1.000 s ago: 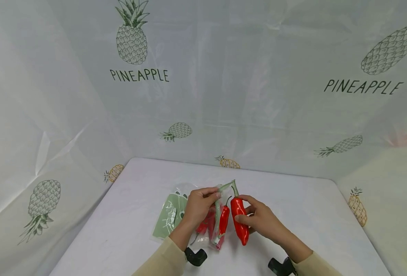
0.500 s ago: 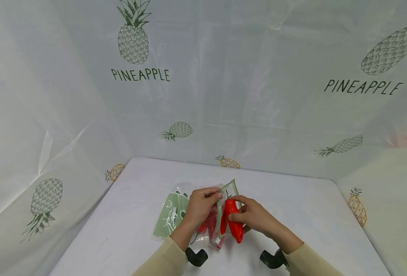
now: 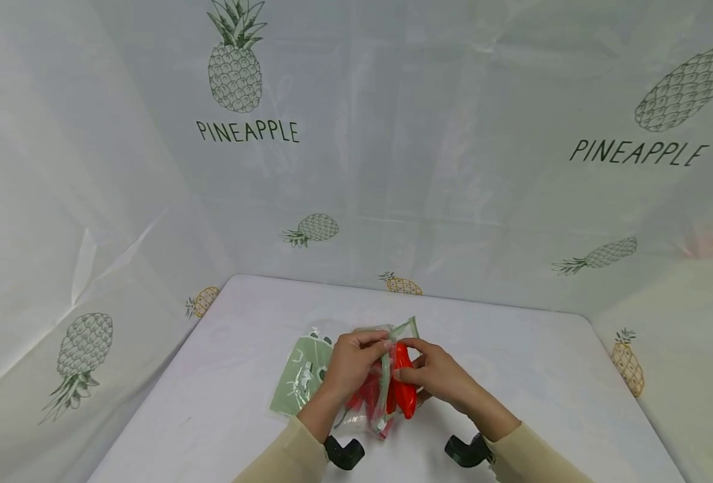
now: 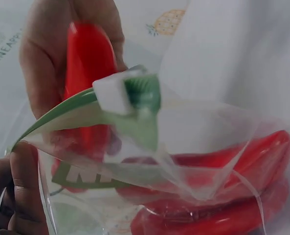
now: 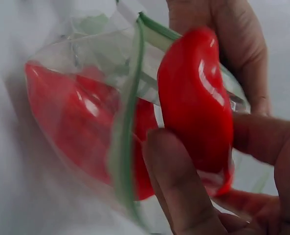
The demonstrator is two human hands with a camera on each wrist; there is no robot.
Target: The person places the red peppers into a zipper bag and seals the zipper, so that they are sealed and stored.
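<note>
Compared with 1.0 s ago, the right hand (image 3: 447, 376) and the red pepper (image 3: 405, 382) it carries have moved left, from just beside the clear bag (image 3: 385, 377) to its mouth. The left hand (image 3: 351, 362) stays in nearly the same position.

Right hand: partly closed, thumb on 1 side of the pepper and fingers on the other, grip firm in appearance. Pepper hangs tilted, narrower end down. Right wrist view places it between the 2 green-edged lips of the bag; left wrist view shows its lower part through the film. How deep it sits cannot be told.

Left hand: thumb and forefinger pinched together on the bag's edge near the top; remaining fingers partly hidden in the head view.

Bag: mouth parted toward the right hand, green strip (image 5: 127, 122) along the lip, white slider (image 4: 113, 93) at 1 end. At least 2 further red peppers (image 4: 208, 215) lie inside.

Surroundings: green printed packet (image 3: 298, 379) in clear plastic lies flat on the white table (image 3: 513, 355), just left of the left hand. 2 black wrist cameras (image 3: 345, 454) show below the beige sleeves (image 3: 286, 456). Pineapple-printed sheeting (image 3: 416, 168) stands behind.
</note>
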